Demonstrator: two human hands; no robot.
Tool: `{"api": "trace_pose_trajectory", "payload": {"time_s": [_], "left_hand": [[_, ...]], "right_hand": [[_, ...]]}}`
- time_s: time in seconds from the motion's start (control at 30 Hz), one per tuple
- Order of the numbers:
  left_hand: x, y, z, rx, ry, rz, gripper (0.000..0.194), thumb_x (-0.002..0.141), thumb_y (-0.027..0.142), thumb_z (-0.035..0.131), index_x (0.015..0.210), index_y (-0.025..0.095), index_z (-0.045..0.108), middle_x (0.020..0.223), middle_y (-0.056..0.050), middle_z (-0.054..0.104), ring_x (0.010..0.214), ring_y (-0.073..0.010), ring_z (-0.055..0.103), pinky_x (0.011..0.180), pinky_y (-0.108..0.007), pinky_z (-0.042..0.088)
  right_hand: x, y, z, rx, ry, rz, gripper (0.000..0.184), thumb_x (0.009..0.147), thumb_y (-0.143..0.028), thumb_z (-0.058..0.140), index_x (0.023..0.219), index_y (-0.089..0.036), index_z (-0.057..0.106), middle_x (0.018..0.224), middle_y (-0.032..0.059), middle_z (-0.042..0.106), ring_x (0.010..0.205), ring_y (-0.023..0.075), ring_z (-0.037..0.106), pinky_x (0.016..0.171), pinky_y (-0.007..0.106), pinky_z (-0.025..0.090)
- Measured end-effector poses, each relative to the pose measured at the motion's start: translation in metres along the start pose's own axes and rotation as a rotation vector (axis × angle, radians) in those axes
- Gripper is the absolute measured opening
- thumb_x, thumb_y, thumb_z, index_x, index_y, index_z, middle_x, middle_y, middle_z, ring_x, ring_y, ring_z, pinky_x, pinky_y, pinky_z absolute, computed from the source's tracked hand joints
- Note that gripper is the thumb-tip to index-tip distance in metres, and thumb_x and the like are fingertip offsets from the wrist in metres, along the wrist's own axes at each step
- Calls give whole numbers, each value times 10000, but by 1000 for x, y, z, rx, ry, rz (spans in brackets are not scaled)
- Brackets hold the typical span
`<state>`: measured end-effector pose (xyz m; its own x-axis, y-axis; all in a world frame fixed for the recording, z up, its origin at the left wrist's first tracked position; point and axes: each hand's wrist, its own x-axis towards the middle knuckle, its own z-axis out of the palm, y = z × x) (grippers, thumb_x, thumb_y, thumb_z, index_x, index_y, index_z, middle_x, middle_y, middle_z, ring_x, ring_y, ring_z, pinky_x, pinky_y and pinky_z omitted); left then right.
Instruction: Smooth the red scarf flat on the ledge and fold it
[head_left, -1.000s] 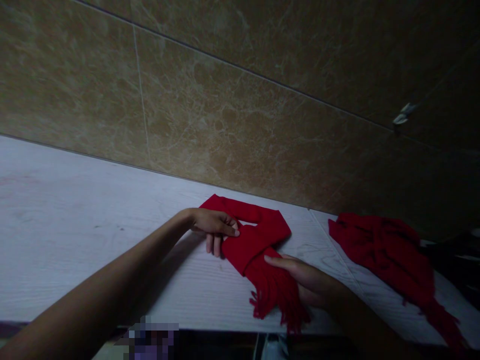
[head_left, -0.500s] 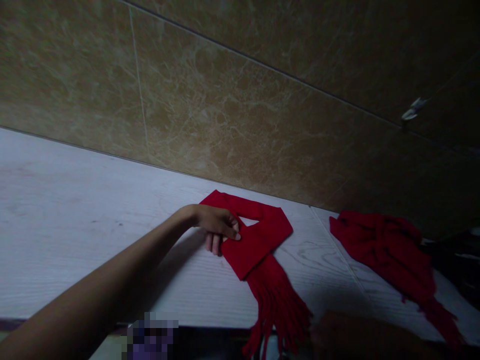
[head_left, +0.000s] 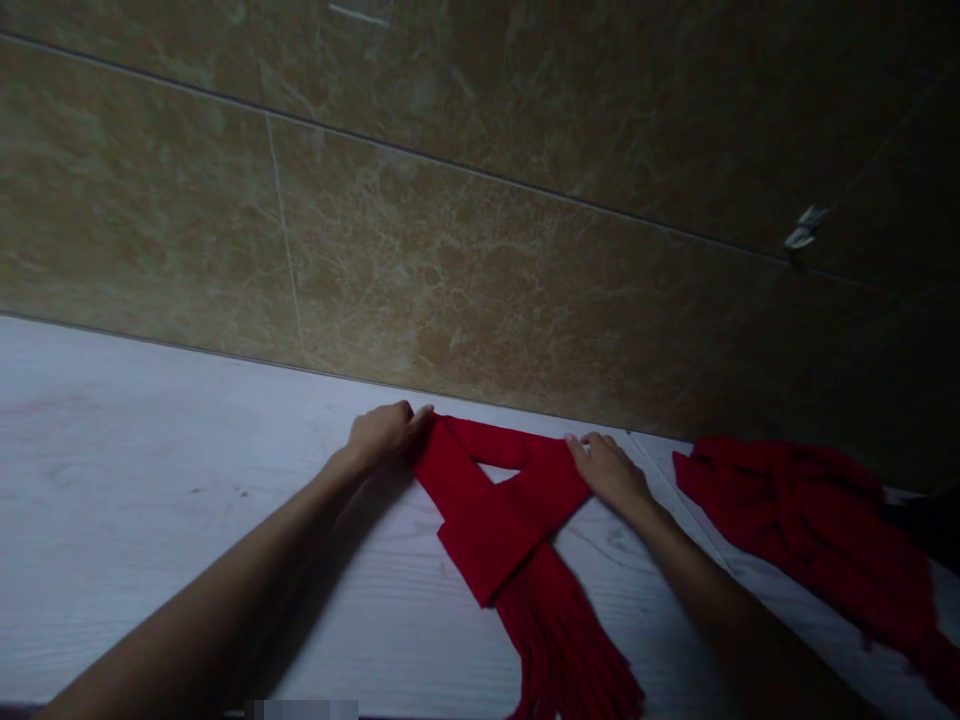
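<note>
A red fringed scarf (head_left: 495,540) lies folded into a loop on the white wood-grain surface, its ends crossing and the fringe hanging toward me. At the loop's upper left corner is my left hand (head_left: 386,430), its thumb and fingers closed on the cloth. My right hand (head_left: 609,468) grips the upper right corner the same way, thumb on top. Between the two hands a small gap shows the white surface through the loop.
To the right lies a second bundle of red fringed cloth (head_left: 810,530). Behind the white surface (head_left: 150,480) rises a brown marbled tile wall (head_left: 450,270). A small pale clip-like piece (head_left: 806,228) is on the wall.
My left hand has moved from the scarf's crossing up to its upper left corner. My right hand has come up from the dark lower right onto the other corner.
</note>
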<state>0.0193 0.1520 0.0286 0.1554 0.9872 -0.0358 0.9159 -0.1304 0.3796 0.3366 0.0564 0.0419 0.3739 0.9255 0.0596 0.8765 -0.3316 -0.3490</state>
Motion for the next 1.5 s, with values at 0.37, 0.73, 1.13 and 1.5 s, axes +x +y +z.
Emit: {"api": "trace_pose_trajectory", "payload": {"time_s": [0.37, 0.73, 1.13, 1.5], "left_hand": [[11, -6, 3, -189, -147, 119, 443, 950, 542, 494, 1015, 141, 671, 817, -77, 716, 691, -187, 647, 583, -237, 450], [-30, 44, 12, -121, 74, 738, 359, 1031, 344, 415, 1267, 201, 643, 1381, -121, 618, 1317, -276, 536, 1133, -400, 399], [-69, 72, 59, -164, -452, 910, 575, 1052, 485, 383, 1569, 235, 380, 1674, -106, 262, 1581, -294, 118, 1256, -585, -34], [-73, 81, 40, -198, -175, 1117, 357, 1050, 356, 451, 1289, 191, 658, 1387, -123, 635, 1327, -272, 545, 1160, -440, 374]], "right_hand": [[37, 10, 27, -97, -48, 24, 320, 1004, -476, 590, 1112, -187, 671, 1120, 66, 695, 977, 206, 672, 891, 432, 553], [13, -9, 22, 134, 127, -437, 400, 1015, -388, 397, 1286, -224, 643, 1407, 130, 604, 1329, 249, 533, 1127, 401, 395], [-41, 11, 61, 258, -143, -606, 547, 1051, -466, 322, 1544, -266, 448, 1653, 63, 344, 1555, 225, 213, 1262, 544, 35], [-33, 12, 43, 245, 167, -530, 458, 940, -551, 390, 1121, -240, 674, 1260, 157, 687, 1245, 316, 595, 1099, 513, 409]]}}
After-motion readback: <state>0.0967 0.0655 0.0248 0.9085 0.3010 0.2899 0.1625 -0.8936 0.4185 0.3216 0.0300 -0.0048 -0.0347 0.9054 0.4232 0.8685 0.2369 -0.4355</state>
